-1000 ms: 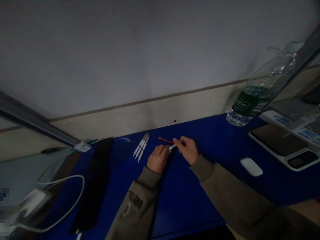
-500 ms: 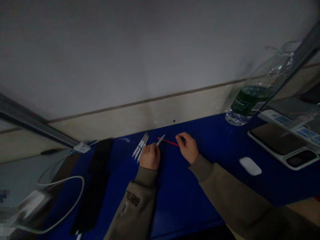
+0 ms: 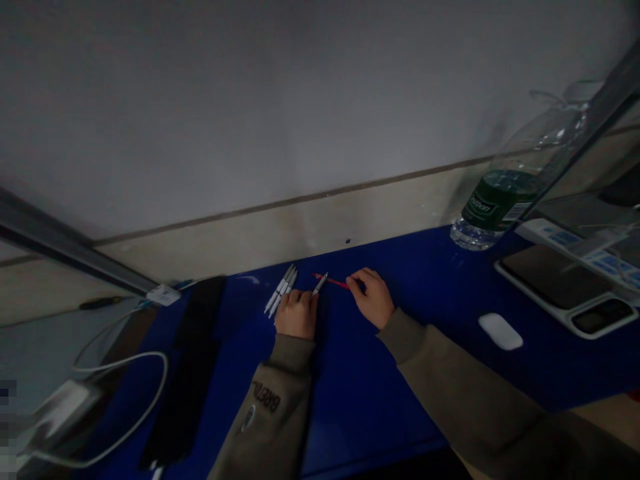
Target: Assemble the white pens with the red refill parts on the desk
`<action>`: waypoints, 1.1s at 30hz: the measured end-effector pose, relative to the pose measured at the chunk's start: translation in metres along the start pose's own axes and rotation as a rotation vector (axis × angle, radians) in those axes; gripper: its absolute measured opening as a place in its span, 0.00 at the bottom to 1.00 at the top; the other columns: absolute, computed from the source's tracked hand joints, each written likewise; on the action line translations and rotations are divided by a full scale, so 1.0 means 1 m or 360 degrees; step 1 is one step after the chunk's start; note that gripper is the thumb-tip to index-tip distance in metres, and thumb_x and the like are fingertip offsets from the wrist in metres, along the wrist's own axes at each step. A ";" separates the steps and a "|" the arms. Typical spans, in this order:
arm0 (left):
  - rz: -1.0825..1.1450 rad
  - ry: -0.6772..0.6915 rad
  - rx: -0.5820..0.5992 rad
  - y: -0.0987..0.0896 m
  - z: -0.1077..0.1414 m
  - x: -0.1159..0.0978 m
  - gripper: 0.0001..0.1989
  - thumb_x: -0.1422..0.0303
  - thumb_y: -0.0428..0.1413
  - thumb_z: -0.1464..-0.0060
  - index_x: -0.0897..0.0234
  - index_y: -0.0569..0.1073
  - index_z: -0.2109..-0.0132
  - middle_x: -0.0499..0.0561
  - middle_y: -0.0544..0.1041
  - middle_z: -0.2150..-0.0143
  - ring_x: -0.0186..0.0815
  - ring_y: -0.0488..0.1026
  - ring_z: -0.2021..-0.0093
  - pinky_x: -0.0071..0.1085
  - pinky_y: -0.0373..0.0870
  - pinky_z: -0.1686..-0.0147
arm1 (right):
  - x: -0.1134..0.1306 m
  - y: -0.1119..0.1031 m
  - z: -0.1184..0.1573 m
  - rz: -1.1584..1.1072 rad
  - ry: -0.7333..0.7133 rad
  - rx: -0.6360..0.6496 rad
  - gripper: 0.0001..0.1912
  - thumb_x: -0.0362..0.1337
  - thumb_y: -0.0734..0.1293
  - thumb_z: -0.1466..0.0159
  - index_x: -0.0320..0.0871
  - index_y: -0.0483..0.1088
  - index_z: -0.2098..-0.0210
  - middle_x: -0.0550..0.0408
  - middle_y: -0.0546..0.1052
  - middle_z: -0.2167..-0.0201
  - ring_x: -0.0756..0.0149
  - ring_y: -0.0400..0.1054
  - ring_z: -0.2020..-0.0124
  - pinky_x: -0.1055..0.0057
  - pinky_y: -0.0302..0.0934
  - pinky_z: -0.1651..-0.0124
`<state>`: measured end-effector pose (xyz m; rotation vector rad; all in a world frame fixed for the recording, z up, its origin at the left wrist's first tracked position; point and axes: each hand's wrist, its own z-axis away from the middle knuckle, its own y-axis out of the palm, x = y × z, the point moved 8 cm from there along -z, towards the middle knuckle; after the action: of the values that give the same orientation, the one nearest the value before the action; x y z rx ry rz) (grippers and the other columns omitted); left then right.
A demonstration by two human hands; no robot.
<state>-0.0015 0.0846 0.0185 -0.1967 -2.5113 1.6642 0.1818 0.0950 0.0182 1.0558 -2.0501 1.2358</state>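
Observation:
My left hand is closed at the near end of a white pen, whose grey tip end sticks out past the fingers. Left of it, several white pens lie side by side on the blue table, partly covered by my fingers. A thin red pen lies slantwise, its far end passing by the white pen's tip. My right hand is closed at the red pen's right end, thumb and fingers together, which hides that end.
The blue table meets a wall behind. At right are a large clear bottle, a white mouse-like object and a device with a grey plate. Dark flat objects and a white cable lie at left.
My right hand has shifted slightly left and its fingers have closed over the red pen's right end. My left hand has moved slightly left and back with the white pen.

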 end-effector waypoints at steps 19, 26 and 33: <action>-0.0026 -0.0182 -0.0002 -0.004 -0.002 0.010 0.14 0.62 0.47 0.38 0.62 0.75 0.59 0.55 0.76 0.63 0.42 0.72 0.61 0.35 0.67 0.63 | 0.016 0.015 0.013 0.0454 -0.0255 0.0279 0.18 0.36 0.65 0.37 0.52 0.68 0.48 0.50 0.66 0.43 0.50 0.53 0.42 0.55 0.52 0.50; -0.0075 -0.0129 -0.0131 -0.005 -0.002 0.016 0.12 0.62 0.49 0.39 0.61 0.75 0.62 0.54 0.76 0.66 0.41 0.72 0.63 0.34 0.68 0.66 | 0.010 0.029 0.016 0.0426 -0.0346 0.0462 0.10 0.32 0.62 0.35 0.49 0.73 0.58 0.53 0.75 0.53 0.58 0.62 0.52 0.57 0.51 0.51; -0.0085 -0.0151 -0.0083 -0.004 -0.003 0.020 0.12 0.61 0.49 0.40 0.60 0.75 0.62 0.55 0.76 0.65 0.42 0.72 0.63 0.34 0.67 0.65 | 0.015 0.027 0.013 0.0393 -0.0381 0.0518 0.11 0.26 0.61 0.36 0.46 0.72 0.63 0.53 0.74 0.62 0.62 0.63 0.59 0.65 0.57 0.57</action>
<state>-0.0210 0.0892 0.0238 -0.0562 -2.6058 1.6262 0.1502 0.0854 0.0104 1.1683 -2.2635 1.6839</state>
